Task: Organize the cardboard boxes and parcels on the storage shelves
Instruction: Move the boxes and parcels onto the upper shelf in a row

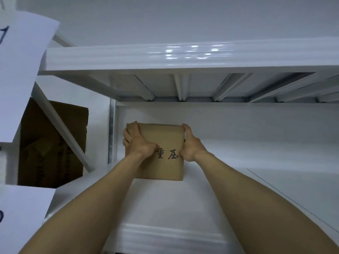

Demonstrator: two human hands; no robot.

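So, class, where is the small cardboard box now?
Head view, centre: the small box stands on the white shelf, held between the left hand and right hand, right of the larger dark box.

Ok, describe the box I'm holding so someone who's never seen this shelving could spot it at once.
On the white shelf below the ribbed upper shelf, near the left rear corner, sits a small light-brown box gripped by the left hand and right hand. Unlike the bigger, darker carton left of the upright, it bears two black Chinese characters.
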